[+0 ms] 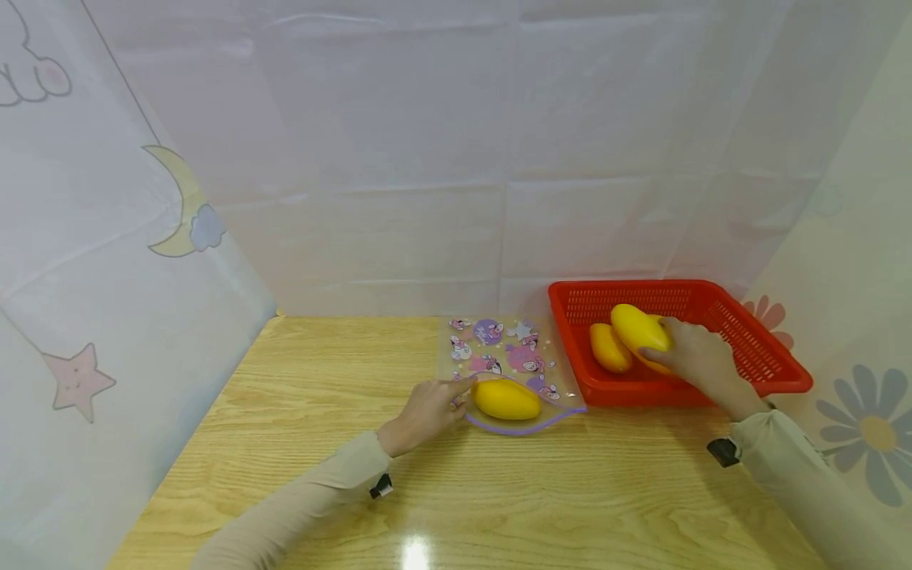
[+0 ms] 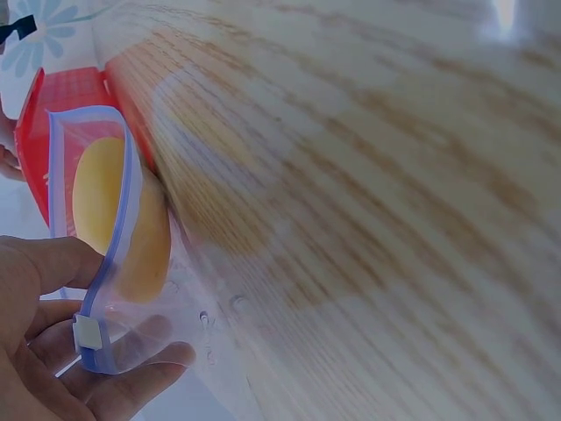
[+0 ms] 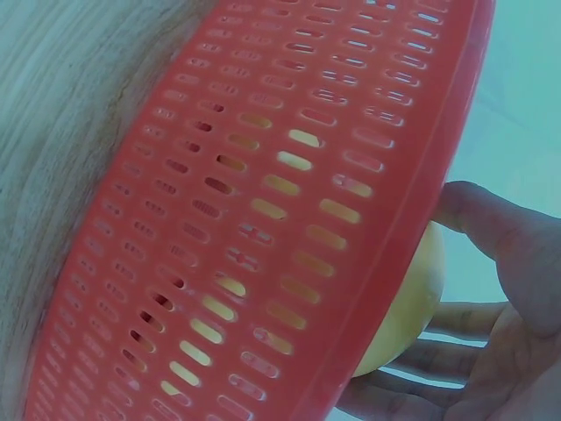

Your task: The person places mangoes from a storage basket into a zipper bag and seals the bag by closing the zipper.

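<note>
A zip bag (image 1: 523, 430) of clear plastic with a purple-edged mouth and cartoon prints lies on the table, its mouth spread apart. Inside the mouth rests a yellow mango (image 1: 506, 399). My left hand (image 1: 427, 413) holds the left end of the bag's mouth; in the left wrist view the thumb is on one side of the edge, fingers on the other, near a white slider (image 2: 88, 332). My right hand (image 1: 698, 358) grips another mango (image 1: 639, 326) over the red basket (image 1: 580, 372). In the right wrist view the basket wall hides part of that mango (image 3: 421, 294).
More mangoes, one of them at the left (image 1: 608, 348), lie in the basket under and beside the held one. The basket stands just right of the bag, near the back wall sheet (image 1: 399, 174). Side sheets hang at left and right of the wooden table (image 1: 342, 356).
</note>
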`<state>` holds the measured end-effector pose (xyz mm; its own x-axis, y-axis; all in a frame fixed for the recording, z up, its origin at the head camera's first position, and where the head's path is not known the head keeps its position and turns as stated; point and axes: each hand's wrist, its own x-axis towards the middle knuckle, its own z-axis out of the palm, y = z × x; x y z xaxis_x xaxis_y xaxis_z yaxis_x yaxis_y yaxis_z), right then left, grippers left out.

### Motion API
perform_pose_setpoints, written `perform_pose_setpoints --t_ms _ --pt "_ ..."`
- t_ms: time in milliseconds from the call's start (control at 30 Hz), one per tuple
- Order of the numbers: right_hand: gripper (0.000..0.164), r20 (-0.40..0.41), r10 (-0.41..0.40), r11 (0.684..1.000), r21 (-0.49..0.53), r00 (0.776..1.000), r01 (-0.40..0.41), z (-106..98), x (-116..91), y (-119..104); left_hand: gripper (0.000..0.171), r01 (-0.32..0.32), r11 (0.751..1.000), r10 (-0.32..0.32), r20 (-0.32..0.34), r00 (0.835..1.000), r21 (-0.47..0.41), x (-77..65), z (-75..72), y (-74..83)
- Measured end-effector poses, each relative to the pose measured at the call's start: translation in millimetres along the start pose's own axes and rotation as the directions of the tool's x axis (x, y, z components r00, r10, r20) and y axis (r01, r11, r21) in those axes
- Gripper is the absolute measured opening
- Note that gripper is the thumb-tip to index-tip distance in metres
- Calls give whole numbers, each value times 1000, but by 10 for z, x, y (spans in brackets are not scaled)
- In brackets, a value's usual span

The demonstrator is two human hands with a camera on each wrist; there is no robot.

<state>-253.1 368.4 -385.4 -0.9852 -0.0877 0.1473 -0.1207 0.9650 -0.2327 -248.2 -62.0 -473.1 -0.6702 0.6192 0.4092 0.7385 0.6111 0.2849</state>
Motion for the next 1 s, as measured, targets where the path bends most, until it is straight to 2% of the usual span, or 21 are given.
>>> perform_pose_setpoints --t_ms 1000 --pt "68 -72 -64 998 18 995 65 -44 -49 -173 46 19 1000 -19 24 1000 -19 -9 -1 0"
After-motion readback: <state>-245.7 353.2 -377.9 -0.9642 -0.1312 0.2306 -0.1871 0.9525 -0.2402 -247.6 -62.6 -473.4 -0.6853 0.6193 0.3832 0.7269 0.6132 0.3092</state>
